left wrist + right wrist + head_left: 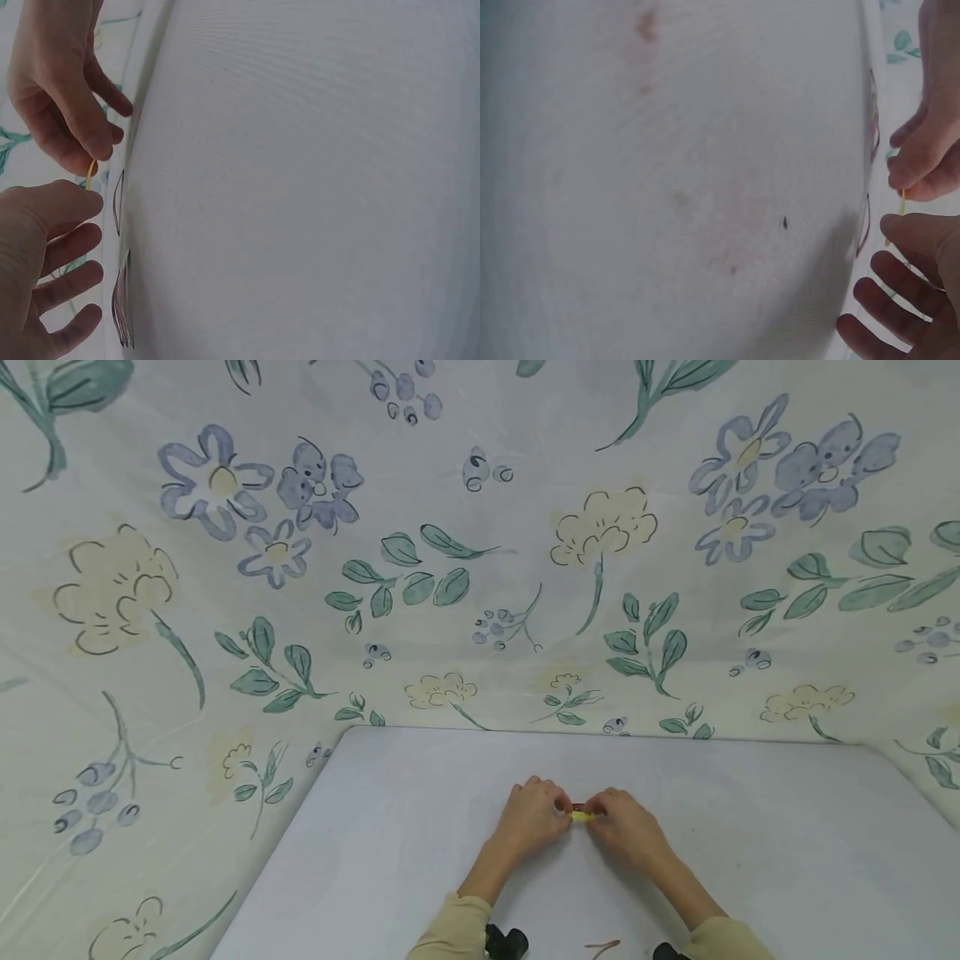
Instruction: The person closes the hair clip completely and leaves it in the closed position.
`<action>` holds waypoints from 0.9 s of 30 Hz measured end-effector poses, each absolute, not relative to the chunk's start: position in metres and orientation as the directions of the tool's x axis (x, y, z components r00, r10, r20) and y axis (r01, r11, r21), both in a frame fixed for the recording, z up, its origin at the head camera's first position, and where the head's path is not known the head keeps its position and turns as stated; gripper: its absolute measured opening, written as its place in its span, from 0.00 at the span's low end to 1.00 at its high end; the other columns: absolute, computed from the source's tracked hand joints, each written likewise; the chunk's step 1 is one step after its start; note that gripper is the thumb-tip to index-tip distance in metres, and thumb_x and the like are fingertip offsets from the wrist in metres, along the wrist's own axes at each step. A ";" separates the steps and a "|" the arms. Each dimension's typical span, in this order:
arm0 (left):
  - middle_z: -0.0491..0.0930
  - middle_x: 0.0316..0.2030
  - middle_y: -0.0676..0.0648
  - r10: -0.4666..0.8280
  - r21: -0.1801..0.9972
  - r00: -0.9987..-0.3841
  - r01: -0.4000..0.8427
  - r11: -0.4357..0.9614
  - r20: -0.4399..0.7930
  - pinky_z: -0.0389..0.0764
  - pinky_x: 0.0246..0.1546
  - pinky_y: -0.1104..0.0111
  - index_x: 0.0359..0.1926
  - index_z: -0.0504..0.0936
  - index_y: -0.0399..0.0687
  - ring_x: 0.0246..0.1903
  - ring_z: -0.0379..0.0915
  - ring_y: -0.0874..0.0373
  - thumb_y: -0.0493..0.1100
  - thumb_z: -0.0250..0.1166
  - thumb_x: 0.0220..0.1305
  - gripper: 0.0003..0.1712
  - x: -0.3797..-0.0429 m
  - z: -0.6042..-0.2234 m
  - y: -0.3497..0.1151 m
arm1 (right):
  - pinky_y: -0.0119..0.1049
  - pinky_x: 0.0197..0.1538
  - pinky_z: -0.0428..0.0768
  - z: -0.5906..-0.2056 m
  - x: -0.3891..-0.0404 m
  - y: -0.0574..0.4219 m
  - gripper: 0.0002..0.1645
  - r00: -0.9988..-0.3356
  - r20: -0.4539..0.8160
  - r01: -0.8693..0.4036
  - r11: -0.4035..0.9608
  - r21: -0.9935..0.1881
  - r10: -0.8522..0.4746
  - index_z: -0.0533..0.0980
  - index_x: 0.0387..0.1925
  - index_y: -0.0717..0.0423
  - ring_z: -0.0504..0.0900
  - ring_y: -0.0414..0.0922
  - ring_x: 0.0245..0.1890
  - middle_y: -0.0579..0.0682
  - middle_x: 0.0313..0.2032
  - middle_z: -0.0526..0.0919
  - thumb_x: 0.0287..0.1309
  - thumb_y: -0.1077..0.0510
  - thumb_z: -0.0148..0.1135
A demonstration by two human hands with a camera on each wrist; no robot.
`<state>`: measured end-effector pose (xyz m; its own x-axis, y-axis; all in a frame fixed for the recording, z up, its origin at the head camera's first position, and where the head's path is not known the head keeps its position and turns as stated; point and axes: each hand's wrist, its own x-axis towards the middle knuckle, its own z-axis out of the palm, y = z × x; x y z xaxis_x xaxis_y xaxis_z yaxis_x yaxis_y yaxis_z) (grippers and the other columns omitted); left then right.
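Observation:
Between my two hands is a short, thin yellow strip, seen edge-on as a narrow line in both wrist views. My left hand pinches one end between thumb and forefinger; its other fingers are spread in the left wrist view. The opposite end is pinched by my right hand, with its remaining fingers also apart. A dark reddish-brown piece shows just behind the strip in the head view, partly hidden by the fingers. Both hands are over the white tabletop.
Near the front of the white table lies a curved brown piece. Black wrist devices show by the sleeves. Thin dark curved strips appear beyond the hands in the wrist views. Behind the table hangs a flowered cloth.

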<state>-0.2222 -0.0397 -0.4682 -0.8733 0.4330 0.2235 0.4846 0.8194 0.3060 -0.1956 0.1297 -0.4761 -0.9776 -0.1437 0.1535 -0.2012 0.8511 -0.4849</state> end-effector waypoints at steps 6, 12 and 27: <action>0.79 0.29 0.59 0.441 0.239 -0.874 0.481 0.843 0.205 0.72 0.38 0.63 0.30 0.86 0.57 0.37 0.72 0.61 0.47 0.72 0.55 0.03 -0.221 -0.472 -0.038 | 0.45 0.48 0.81 -0.478 -0.200 0.128 0.09 -0.978 0.116 -0.206 0.881 -0.426 -0.173 0.82 0.35 0.54 0.80 0.47 0.42 0.46 0.35 0.81 0.51 0.63 0.72; 0.78 0.28 0.59 0.443 0.230 -0.875 0.480 0.847 0.194 0.70 0.37 0.62 0.29 0.85 0.56 0.36 0.71 0.60 0.46 0.71 0.54 0.03 -0.222 -0.476 -0.037 | 0.43 0.44 0.81 -0.480 -0.201 0.127 0.08 -0.970 0.144 -0.236 0.899 -0.370 -0.195 0.82 0.33 0.55 0.78 0.45 0.37 0.46 0.32 0.80 0.49 0.62 0.74; 0.78 0.29 0.58 0.445 0.208 -0.875 0.479 0.853 0.191 0.71 0.38 0.62 0.29 0.85 0.56 0.37 0.72 0.60 0.45 0.71 0.53 0.03 -0.222 -0.475 -0.035 | 0.43 0.45 0.80 -0.484 -0.200 0.127 0.10 -0.966 0.163 -0.249 0.903 -0.350 -0.203 0.82 0.35 0.54 0.78 0.45 0.39 0.46 0.34 0.81 0.50 0.61 0.74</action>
